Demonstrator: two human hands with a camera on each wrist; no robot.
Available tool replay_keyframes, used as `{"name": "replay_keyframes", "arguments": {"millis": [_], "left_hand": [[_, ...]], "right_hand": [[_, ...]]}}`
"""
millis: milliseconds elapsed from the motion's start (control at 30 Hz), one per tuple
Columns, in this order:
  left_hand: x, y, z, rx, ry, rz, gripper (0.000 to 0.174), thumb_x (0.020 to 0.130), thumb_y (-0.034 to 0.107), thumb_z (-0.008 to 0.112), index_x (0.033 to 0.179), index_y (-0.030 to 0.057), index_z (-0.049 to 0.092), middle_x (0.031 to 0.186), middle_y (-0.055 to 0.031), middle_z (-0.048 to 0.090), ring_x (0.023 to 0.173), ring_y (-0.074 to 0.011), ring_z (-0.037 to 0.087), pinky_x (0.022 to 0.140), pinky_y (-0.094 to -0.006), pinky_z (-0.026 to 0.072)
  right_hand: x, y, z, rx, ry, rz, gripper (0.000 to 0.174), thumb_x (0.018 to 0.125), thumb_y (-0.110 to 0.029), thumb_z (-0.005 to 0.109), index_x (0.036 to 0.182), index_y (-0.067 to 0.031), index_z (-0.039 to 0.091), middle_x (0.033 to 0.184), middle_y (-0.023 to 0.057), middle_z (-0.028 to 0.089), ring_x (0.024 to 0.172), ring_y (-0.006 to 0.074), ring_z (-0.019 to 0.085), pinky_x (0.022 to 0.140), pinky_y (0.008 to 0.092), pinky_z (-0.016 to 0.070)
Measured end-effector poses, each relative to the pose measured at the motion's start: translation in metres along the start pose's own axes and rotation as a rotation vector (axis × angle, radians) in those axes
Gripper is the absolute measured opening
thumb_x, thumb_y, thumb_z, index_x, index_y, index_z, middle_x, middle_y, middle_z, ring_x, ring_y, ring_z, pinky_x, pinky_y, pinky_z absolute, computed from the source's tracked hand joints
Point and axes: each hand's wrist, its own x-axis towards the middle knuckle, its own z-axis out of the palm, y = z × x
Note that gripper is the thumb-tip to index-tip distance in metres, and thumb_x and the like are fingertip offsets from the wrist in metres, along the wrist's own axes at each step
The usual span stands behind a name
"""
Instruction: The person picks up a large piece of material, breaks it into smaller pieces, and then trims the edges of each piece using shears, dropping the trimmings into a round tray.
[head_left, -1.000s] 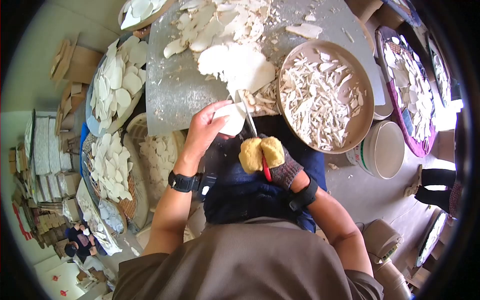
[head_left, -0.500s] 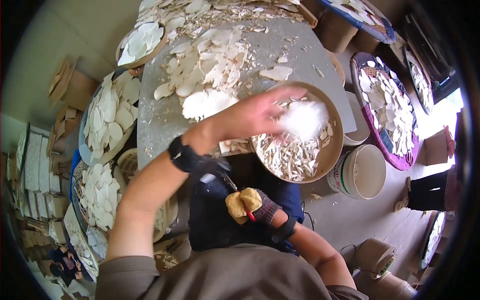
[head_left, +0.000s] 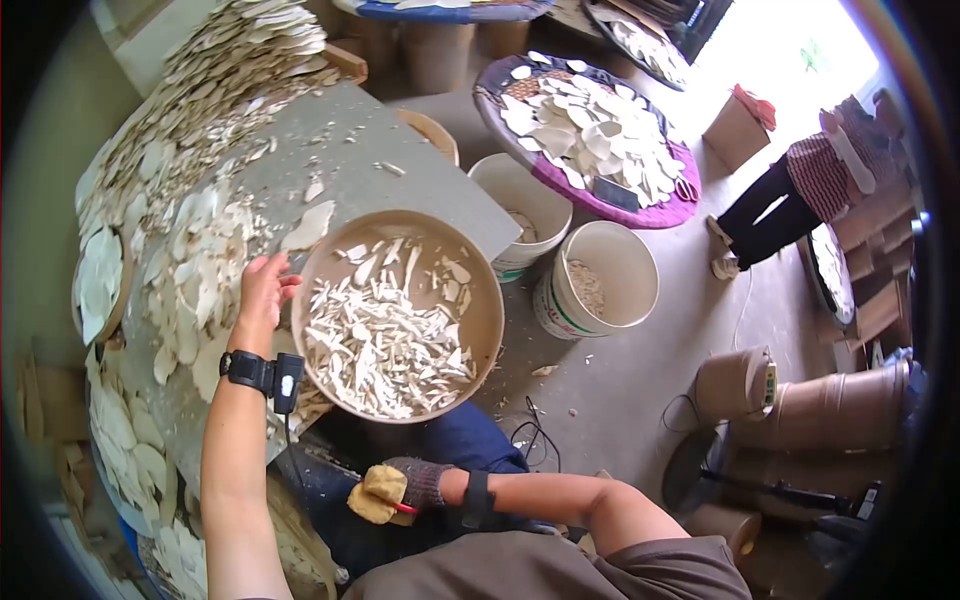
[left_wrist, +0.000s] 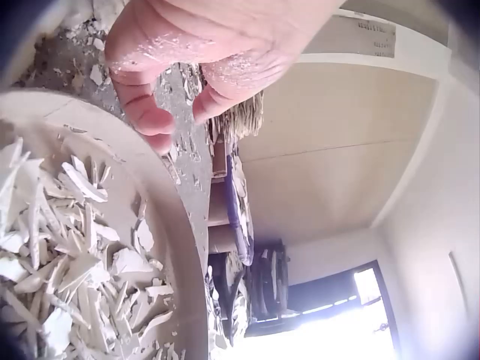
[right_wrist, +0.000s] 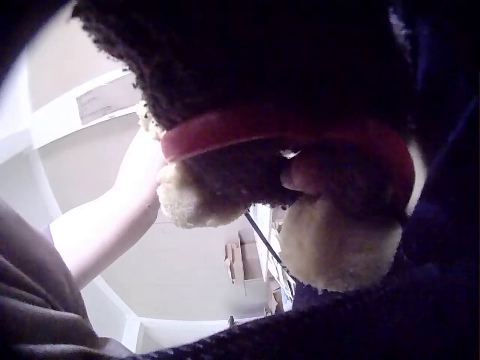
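Note:
My bare left hand (head_left: 264,292) is at the left rim of a round tan tray (head_left: 492,345), fingers loosely bent and nothing in them. In the left wrist view, its thumb and forefinger stand apart above the grey tabletop (left_wrist: 196,161). White strips and offcuts (head_left: 385,350) fill much of the tray. Low over the lap, my gloved right hand (head_left: 425,482) holds scissors with red handles (head_left: 404,508) wrapped in yellow foam (head_left: 375,493). The right wrist view shows the red loop (right_wrist: 247,133) round the fingers; the blades are mostly hidden.
Flat white slices (head_left: 190,275) lie in heaps along the table's left side. Two white buckets (head_left: 635,285) stand right of the tray. Beyond them is a purple-edged basket (head_left: 660,215) of slices with a phone (head_left: 615,194). A person (head_left: 780,205) stands at the right.
The left hand held a white slice by the scissors, then swung over the tray with it; now it is empty at the tray's left rim. The head view has turned right.

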Motion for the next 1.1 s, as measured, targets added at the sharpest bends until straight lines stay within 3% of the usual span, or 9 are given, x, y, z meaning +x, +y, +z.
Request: {"name": "replay_keyframes", "arguments": {"millis": [233, 267, 333, 367, 500, 800, 833, 967, 1100], "left_hand": [[0.045, -0.007, -0.003, -0.105, -0.074, -0.109, 0.053, 0.075, 0.011, 0.072, 0.112, -0.0057, 0.037, 0.084, -0.0149, 0.062, 0.057, -0.0177, 0.061, 0.035, -0.0218, 0.0392], [0.049, -0.016, -0.001, -0.064, 0.032, -0.076, 0.022, 0.079, 0.014, 0.068, 0.094, 0.0004, 0.06, 0.086, -0.0115, 0.065, 0.063, -0.0163, 0.061, 0.043, -0.0223, 0.0419], [0.053, -0.02, -0.006, -0.139, -0.029, -0.014, 0.017, 0.078, 0.005, 0.064, 0.094, -0.0019, 0.06, 0.086, -0.0135, 0.065, 0.073, -0.0224, 0.065, 0.065, -0.0312, 0.055], [0.049, -0.015, -0.007, -0.321, -0.13, -0.029, 0.04, 0.076, -0.002, 0.063, 0.111, -0.0076, 0.044, 0.086, -0.0173, 0.064, 0.071, -0.0252, 0.066, 0.063, -0.0334, 0.0567], [0.027, 0.0, -0.004, -0.311, -0.057, 0.006, 0.025, 0.08, -0.004, 0.055, 0.105, -0.0074, 0.052, 0.088, -0.0185, 0.062, 0.084, -0.0296, 0.065, 0.078, -0.0358, 0.0552], [0.046, -0.017, 0.001, 0.608, 0.134, 0.29, 0.032, 0.077, 0.015, 0.067, 0.103, -0.0032, 0.061, 0.075, -0.0059, 0.062, 0.062, -0.0113, 0.056, 0.052, -0.0252, 0.0473], [0.041, -0.006, 0.008, 0.729, 0.179, 0.273, 0.037, 0.069, 0.028, 0.068, 0.086, -0.0052, 0.064, 0.082, -0.0207, 0.066, 0.079, -0.033, 0.065, 0.072, -0.0377, 0.0504], [0.042, 0.002, 0.021, 1.055, 0.305, 0.417, 0.045, 0.068, 0.038, 0.071, 0.085, -0.0035, 0.065, 0.095, -0.0284, 0.062, 0.088, -0.039, 0.062, 0.078, -0.0419, 0.0505], [0.027, 0.017, 0.034, 1.179, 0.291, 0.337, 0.061, 0.061, 0.031, 0.078, 0.104, -0.006, 0.055, 0.105, -0.0283, 0.055, 0.094, -0.0375, 0.06, 0.081, -0.041, 0.0501]], "right_hand": [[-0.007, -0.013, -0.013, 0.009, 0.049, 0.024, 0.041, 0.091, -0.039, 0.047, 0.081, -0.0031, 0.065, 0.065, 0.0064, 0.062, 0.059, 0.0147, 0.058, 0.057, 0.0304, 0.0469], [-0.005, -0.015, -0.011, 0.03, 0.016, 0.024, 0.041, 0.091, -0.038, 0.047, 0.083, -0.0029, 0.066, 0.065, 0.0068, 0.062, 0.06, 0.0151, 0.058, 0.058, 0.0306, 0.0471], [-0.001, -0.01, -0.012, -0.019, -0.032, -0.037, 0.034, 0.091, -0.033, 0.051, 0.091, -0.002, 0.064, 0.075, 0.0089, 0.065, 0.068, 0.0171, 0.061, 0.062, 0.0326, 0.0484], [-0.004, -0.014, -0.014, -0.11, 0.007, -0.128, 0.031, 0.09, -0.03, 0.052, 0.092, -0.0018, 0.064, 0.077, 0.0098, 0.066, 0.071, 0.0184, 0.062, 0.063, 0.0335, 0.0488], [-0.001, -0.005, -0.013, -0.158, -0.028, -0.016, 0.024, 0.087, -0.026, 0.059, 0.091, -0.0028, 0.063, 0.083, 0.0114, 0.066, 0.079, 0.022, 0.063, 0.072, 0.0327, 0.0496], [-0.005, 0.002, -0.009, -0.129, 0.003, -0.121, 0.023, 0.078, -0.024, 0.062, 0.089, -0.0046, 0.061, 0.086, 0.0161, 0.063, 0.083, 0.0338, 0.061, 0.072, 0.039, 0.0499], [-0.005, 0.008, -0.01, -0.235, 0.018, -0.209, 0.023, 0.078, -0.024, 0.062, 0.089, -0.0045, 0.061, 0.086, 0.0159, 0.063, 0.083, 0.0334, 0.061, 0.072, 0.0387, 0.05], [-0.003, 0.027, -0.013, -0.389, 0.025, -0.396, 0.02, 0.078, -0.023, 0.063, 0.088, -0.0049, 0.061, 0.083, 0.015, 0.063, 0.081, 0.0321, 0.062, 0.07, 0.0377, 0.0506], [-0.005, 0.012, -0.017, 0.039, -0.077, -0.059, 0.014, 0.087, -0.015, 0.057, 0.093, -0.0037, 0.061, 0.091, 0.0114, 0.065, 0.086, 0.0246, 0.063, 0.076, 0.0341, 0.0503]]}}
